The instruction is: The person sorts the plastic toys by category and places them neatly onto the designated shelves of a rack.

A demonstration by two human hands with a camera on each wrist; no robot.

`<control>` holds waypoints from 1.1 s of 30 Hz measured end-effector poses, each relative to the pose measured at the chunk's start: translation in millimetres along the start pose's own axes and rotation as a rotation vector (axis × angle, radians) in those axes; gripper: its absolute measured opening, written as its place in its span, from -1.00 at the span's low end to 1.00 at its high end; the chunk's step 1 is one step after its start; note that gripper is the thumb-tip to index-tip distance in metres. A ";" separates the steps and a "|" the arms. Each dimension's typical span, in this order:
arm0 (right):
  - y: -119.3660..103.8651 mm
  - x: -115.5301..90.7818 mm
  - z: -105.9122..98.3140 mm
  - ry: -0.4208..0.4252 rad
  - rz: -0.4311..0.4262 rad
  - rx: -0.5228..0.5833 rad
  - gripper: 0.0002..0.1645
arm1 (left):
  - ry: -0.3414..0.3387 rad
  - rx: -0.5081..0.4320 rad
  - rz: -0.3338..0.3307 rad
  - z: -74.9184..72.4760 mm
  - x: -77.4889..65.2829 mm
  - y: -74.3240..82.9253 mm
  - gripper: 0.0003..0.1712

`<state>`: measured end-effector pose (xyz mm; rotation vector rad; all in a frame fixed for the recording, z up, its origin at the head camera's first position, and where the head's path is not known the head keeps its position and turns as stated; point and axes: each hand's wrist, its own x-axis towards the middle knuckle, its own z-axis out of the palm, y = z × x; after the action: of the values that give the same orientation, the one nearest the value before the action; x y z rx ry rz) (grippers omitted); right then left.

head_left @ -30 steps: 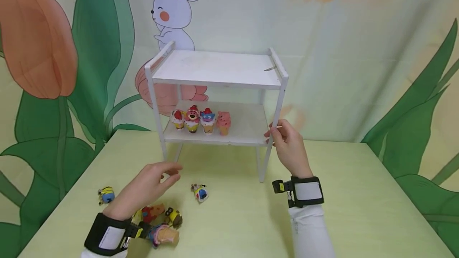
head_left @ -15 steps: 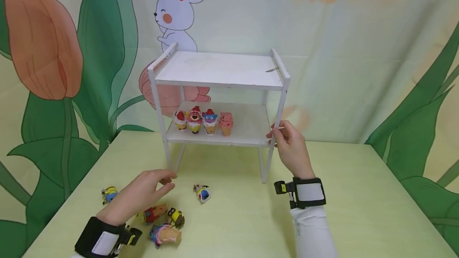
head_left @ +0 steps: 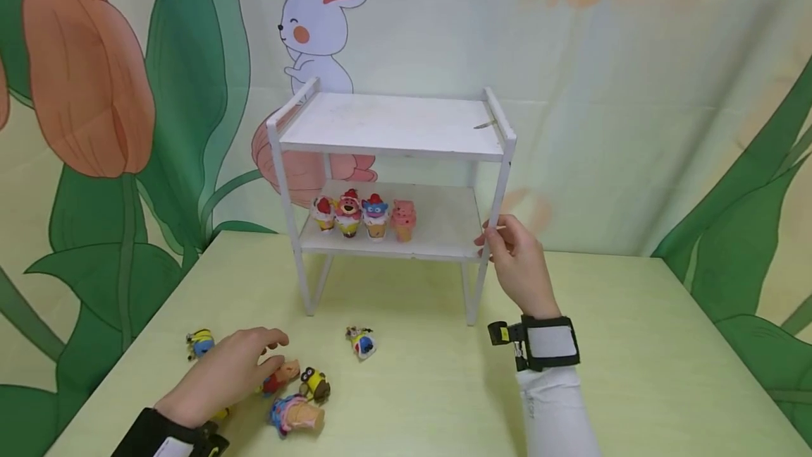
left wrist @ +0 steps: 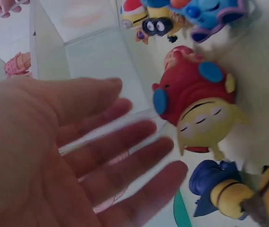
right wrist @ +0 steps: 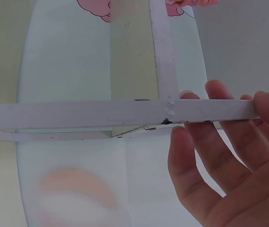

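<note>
My left hand [head_left: 222, 372] hovers over toy figures on the table, fingers apart and holding nothing. Nearest its fingertips lies a figure in red with a yellow three-eyed head [left wrist: 196, 87], partly covered by the hand in the head view. Beside it lie a yellow-and-brown goggled figure [head_left: 314, 385] and a blue-and-pink figure on a cone [head_left: 297, 416]. My right hand [head_left: 520, 263] grips the right front post of a white two-tier shelf [head_left: 393, 122]; its thumb and fingers lie around the post [right wrist: 77, 114] in the right wrist view.
Several ice-cream-cone figures, including a pink one [head_left: 403, 220], stand in a row on the lower tier's left half. A blue-and-yellow figure [head_left: 201, 343] lies at the left, and a small white-and-blue one [head_left: 361, 343] in front of the shelf. A printed curtain [head_left: 603, 104] hangs behind.
My left hand has moved left and toward me, from near the shelf's left leg to over the toys. My right hand keeps its grip on the post.
</note>
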<state>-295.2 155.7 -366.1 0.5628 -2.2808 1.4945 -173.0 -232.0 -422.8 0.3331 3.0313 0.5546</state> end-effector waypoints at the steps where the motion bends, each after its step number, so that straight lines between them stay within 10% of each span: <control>1: -0.1 0.2 -0.1 -0.001 0.001 0.002 -0.73 | -0.003 0.003 -0.010 0.5 -1.1 -0.5 -0.72; 33: -2.0 0.3 0.4 0.003 0.001 0.019 -0.75 | -0.139 -0.096 -0.059 13.0 -9.1 -24.0 -0.60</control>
<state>-294.5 154.5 -364.5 0.5639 -2.2672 1.5180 -167.9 -251.4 -443.5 0.2648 2.8595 0.6410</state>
